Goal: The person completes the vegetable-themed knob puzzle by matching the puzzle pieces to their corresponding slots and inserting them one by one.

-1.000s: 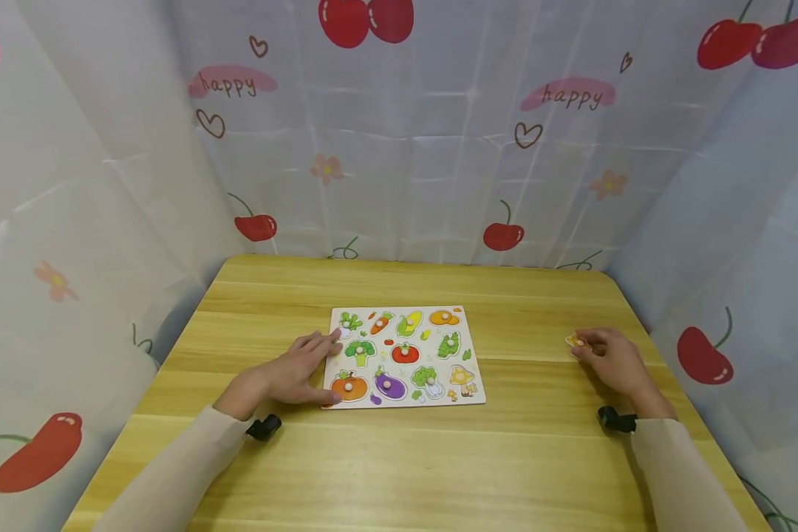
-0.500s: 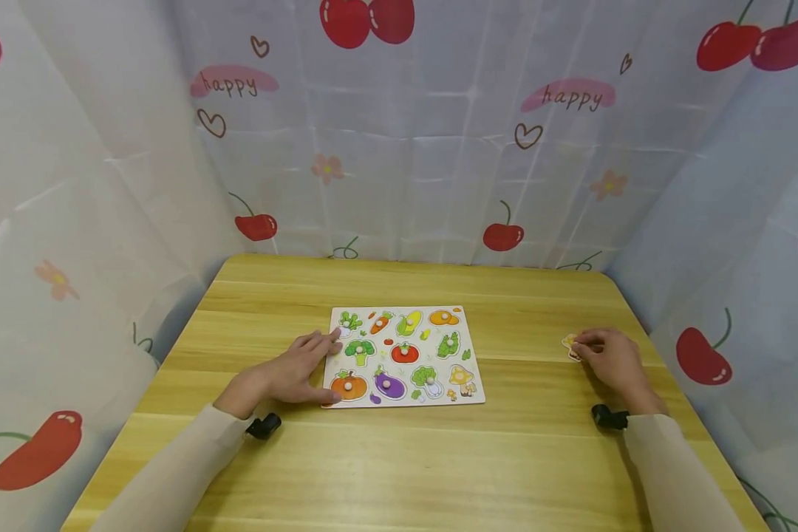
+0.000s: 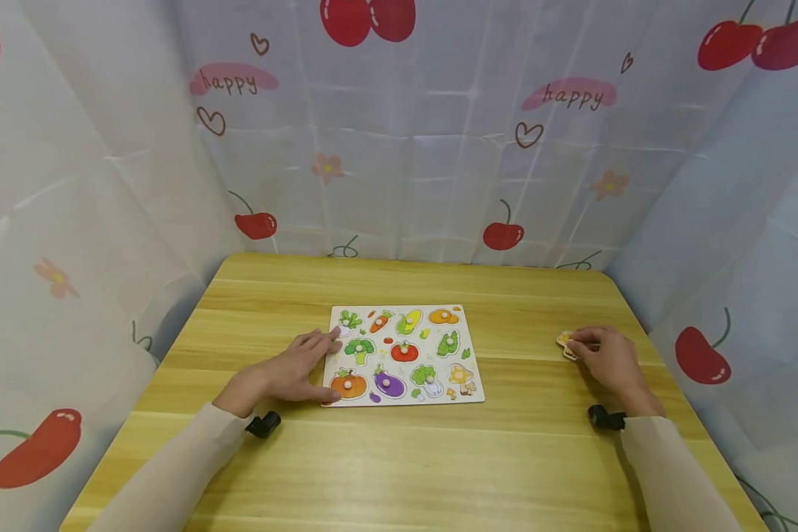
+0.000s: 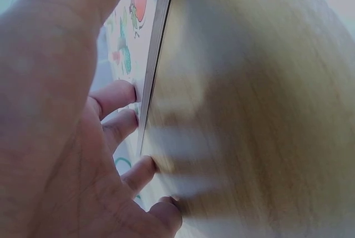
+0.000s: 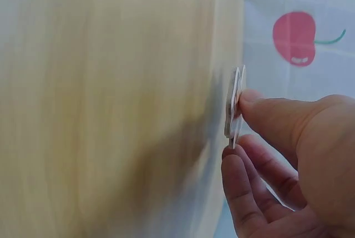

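A white vegetable puzzle board [image 3: 432, 336] lies on the wooden table, with knobbed pieces such as a pumpkin, an eggplant and a tomato in it. Its mushroom spot [image 3: 462, 377], at the lower right, shows no knob. My left hand [image 3: 292, 373] rests at the board's left edge, thumb and fingers spread; in the left wrist view two fingertips touch that edge. Off to the right, my right hand [image 3: 608, 362] pinches a small yellow mushroom puzzle piece [image 3: 565, 340] between thumb and fingers. The right wrist view shows that mushroom piece [image 5: 233, 105] nearly edge-on, above the table.
The wooden table [image 3: 399, 458] has bare wood between the board and my right hand. A white curtain [image 3: 399, 148] printed with cherries hangs behind and along both sides of it. A black wrist camera [image 3: 264, 425] sits at my left cuff.
My right hand has shifted slightly left with the mushroom puzzle piece, which has turned so that more of it shows past the fingers. The left hand and the board stay in place.
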The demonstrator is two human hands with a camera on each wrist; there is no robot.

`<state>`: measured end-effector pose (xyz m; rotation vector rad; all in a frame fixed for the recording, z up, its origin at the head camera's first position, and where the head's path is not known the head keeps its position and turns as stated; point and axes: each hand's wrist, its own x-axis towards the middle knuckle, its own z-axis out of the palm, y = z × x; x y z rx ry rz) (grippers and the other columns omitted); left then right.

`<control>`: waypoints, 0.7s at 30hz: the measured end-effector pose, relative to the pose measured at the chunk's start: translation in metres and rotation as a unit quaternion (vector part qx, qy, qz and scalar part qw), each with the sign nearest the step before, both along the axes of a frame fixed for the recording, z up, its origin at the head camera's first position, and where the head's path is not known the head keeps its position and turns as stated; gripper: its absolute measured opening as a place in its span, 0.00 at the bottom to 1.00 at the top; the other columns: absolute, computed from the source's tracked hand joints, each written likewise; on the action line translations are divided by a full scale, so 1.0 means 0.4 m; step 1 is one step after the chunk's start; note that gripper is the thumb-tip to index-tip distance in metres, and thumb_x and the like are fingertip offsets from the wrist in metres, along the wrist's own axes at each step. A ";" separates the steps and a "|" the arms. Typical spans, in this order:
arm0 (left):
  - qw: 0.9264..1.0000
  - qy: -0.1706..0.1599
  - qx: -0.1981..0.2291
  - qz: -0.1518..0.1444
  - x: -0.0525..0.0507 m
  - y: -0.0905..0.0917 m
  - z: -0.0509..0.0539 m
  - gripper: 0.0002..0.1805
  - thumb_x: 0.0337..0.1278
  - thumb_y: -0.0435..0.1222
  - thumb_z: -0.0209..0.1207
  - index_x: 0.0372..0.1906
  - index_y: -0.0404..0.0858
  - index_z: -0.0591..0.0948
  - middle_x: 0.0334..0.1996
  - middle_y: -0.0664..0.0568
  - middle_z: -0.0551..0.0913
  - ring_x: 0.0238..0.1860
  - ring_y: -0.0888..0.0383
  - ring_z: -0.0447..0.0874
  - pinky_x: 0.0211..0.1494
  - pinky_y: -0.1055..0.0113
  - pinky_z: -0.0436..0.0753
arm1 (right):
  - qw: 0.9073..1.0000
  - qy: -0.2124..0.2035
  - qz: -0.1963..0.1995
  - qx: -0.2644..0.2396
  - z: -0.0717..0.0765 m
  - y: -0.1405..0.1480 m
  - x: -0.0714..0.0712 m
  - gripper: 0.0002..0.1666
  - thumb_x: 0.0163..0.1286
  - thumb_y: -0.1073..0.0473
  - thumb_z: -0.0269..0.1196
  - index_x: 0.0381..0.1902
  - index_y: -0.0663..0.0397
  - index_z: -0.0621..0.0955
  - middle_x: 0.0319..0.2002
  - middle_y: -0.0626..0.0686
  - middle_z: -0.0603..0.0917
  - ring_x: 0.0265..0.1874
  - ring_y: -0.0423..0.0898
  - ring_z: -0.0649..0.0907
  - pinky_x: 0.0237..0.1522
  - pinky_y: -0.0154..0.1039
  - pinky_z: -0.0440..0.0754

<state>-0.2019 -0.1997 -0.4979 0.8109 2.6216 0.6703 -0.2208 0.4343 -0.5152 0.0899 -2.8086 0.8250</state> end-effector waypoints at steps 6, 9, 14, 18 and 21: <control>1.000 -0.004 0.001 0.001 -0.002 0.004 0.005 0.57 0.72 0.59 0.78 0.90 0.33 0.66 0.97 0.37 0.51 0.94 0.20 0.47 0.92 0.20 0.60 | 0.999 0.011 0.032 0.018 0.041 -0.073 0.025 0.12 0.84 0.59 0.75 0.53 0.64 0.94 0.56 0.72 0.90 0.50 0.70 0.96 0.49 0.59 0.97; 1.000 -0.002 0.000 0.001 -0.005 0.006 0.010 0.56 0.72 0.59 0.78 0.90 0.34 0.66 0.98 0.38 0.52 0.94 0.22 0.49 0.92 0.21 0.61 | 0.999 0.008 0.043 0.008 0.052 -0.111 0.032 0.11 0.84 0.61 0.75 0.53 0.64 0.94 0.59 0.71 0.90 0.51 0.70 0.96 0.52 0.60 0.97; 1.000 0.001 -0.005 0.001 -0.009 0.006 0.010 0.57 0.72 0.61 0.78 0.90 0.34 0.66 0.98 0.39 0.53 0.94 0.23 0.50 0.92 0.21 0.62 | 0.998 0.005 0.062 -0.005 0.060 -0.179 0.049 0.07 0.83 0.63 0.75 0.51 0.63 0.94 0.60 0.69 0.91 0.52 0.68 0.95 0.55 0.63 0.96; 1.000 -0.002 -0.014 0.001 -0.009 0.003 0.006 0.58 0.71 0.61 0.78 0.91 0.34 0.66 0.98 0.39 0.51 0.94 0.22 0.48 0.92 0.20 0.61 | 0.996 0.009 0.089 -0.005 0.059 -0.239 0.065 0.05 0.81 0.63 0.77 0.48 0.61 0.95 0.59 0.67 0.92 0.52 0.65 0.95 0.55 0.60 0.97; 1.000 -0.006 -0.016 0.001 -0.007 0.003 0.003 0.58 0.71 0.61 0.78 0.91 0.34 0.66 0.98 0.39 0.50 0.94 0.22 0.47 0.92 0.20 0.59 | 0.994 0.007 0.111 -0.004 0.053 -0.278 0.077 0.04 0.80 0.64 0.78 0.47 0.60 0.95 0.58 0.66 0.92 0.52 0.63 0.94 0.54 0.57 0.98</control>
